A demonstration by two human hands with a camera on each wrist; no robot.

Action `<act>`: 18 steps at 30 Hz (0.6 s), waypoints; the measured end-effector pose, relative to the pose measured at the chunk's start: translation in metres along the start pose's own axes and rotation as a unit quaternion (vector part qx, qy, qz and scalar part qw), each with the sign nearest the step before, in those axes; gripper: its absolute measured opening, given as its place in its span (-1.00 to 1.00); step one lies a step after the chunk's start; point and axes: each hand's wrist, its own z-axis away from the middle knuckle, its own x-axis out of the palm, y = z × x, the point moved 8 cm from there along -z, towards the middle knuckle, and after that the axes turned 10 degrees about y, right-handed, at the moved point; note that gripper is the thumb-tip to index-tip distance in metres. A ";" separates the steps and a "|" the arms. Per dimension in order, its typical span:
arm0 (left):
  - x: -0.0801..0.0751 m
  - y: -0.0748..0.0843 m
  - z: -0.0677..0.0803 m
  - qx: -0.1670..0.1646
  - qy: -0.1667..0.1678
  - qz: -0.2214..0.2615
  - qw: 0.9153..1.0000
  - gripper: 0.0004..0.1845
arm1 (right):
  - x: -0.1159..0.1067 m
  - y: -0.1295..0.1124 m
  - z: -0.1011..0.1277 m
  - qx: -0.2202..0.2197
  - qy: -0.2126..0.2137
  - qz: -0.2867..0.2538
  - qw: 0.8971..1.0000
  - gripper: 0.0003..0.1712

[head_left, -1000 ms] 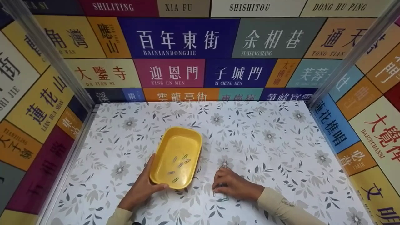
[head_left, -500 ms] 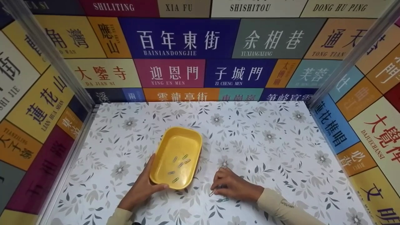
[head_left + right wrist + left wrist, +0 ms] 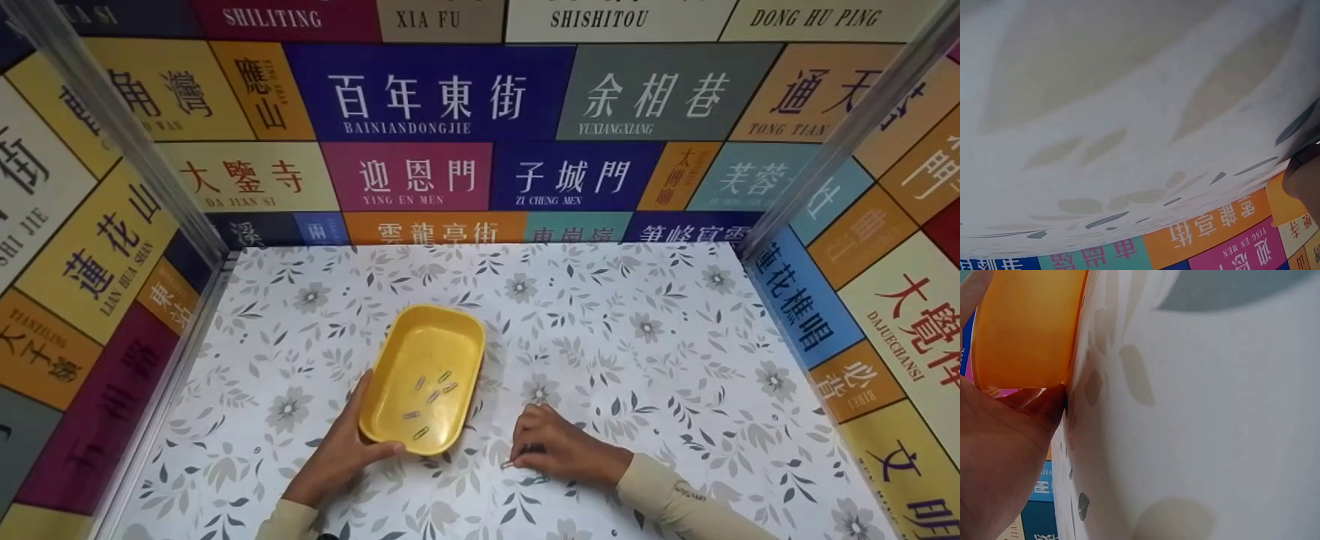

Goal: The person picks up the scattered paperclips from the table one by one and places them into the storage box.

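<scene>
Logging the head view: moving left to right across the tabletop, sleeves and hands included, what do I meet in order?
Left sleeve → left hand → yellow tray → pinched paper clip → right hand → right sleeve.

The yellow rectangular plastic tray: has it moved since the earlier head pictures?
No. In the head view, the yellow rectangular plastic tray shows no visible shift against the grey printed flower beyond the right hand.
</scene>
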 end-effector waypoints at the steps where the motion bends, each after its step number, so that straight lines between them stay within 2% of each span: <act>1: 0.000 0.000 0.000 -0.001 -0.001 0.002 1.000 0.51 | 0.000 0.000 0.000 -0.004 0.000 0.003 1.000 -0.97; 3: 0.000 -0.001 0.001 -0.003 -0.001 0.007 1.000 0.51 | 0.000 -0.002 -0.001 -0.008 0.000 0.006 1.000 -0.93; 13: 0.000 0.002 0.001 0.003 0.004 0.003 1.000 0.50 | -0.007 -0.001 -0.005 0.037 0.026 -0.043 0.998 -0.91; 18: -0.001 0.002 0.000 0.005 0.004 -0.002 1.000 0.50 | -0.008 -0.001 -0.006 0.034 0.043 -0.059 0.997 -0.85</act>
